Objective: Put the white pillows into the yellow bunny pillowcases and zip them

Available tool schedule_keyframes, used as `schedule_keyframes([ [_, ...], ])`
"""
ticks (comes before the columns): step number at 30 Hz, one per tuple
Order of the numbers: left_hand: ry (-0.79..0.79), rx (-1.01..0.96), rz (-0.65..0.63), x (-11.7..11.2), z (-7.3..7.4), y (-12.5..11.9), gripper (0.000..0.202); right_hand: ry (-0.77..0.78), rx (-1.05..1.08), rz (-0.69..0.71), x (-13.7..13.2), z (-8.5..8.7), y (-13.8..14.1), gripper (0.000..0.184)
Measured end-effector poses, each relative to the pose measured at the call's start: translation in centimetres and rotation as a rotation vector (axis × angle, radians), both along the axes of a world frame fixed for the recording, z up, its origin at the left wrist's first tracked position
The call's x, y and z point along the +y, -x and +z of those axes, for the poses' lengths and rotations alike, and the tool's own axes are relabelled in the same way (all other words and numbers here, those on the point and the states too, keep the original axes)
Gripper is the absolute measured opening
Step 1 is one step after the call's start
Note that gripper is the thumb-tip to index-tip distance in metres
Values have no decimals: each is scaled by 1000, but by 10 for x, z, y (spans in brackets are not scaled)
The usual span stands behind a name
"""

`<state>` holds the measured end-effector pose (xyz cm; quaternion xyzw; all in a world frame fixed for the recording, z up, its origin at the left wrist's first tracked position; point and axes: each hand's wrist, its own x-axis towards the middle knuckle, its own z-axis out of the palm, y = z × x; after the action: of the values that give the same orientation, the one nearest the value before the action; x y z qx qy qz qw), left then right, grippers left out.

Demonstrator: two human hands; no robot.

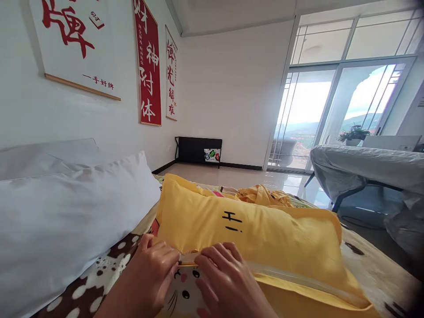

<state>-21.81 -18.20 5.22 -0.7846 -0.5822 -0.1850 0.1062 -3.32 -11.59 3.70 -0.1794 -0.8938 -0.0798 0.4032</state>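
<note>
A long yellow pillowcase point(198, 221) with black "Hi!" lettering lies across the bed in front of me, plumped out by its filling. Along its near side an open seam shows a pale strip of what is inside, and a white cat face point(180, 291) is printed on the flap below. My left hand point(157, 267) is closed on the seam's edge near the left end. Just to the right, my right hand point(223, 276) has its fingers curled over the same edge. The fingertips of both are partly hidden by the knuckles.
White pillows point(82, 207) lie at the left on a brown spotted blanket point(89, 282). Crumpled yellow cloth point(261, 194) sits beyond the pillowcase. A plastic-covered table point(364, 163) stands at the right, and a black folded panel point(192, 150) leans by the far wall.
</note>
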Motion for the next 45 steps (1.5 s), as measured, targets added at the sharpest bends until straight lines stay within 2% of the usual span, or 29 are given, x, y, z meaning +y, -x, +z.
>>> schedule_keyframes([
  [4,77,-29,27,2,4,0,28,138,-181,-82,2,-5,33,19],
  [7,144,-54,42,5,7,-3,28,181,-104,-109,9,-20,39,22],
  [11,181,-124,31,10,9,-2,29,171,52,-29,15,-34,35,19],
  [15,245,-217,15,17,12,4,25,108,145,-1,16,-35,32,17],
  [21,251,-247,101,23,17,8,19,14,180,32,19,-35,31,18],
  [28,231,-263,139,28,14,14,17,5,170,77,25,-39,31,20],
  [40,242,-177,146,24,13,11,19,-18,246,60,25,-41,36,24],
  [45,212,-201,145,28,10,10,17,-28,213,32,27,-45,37,18],
])
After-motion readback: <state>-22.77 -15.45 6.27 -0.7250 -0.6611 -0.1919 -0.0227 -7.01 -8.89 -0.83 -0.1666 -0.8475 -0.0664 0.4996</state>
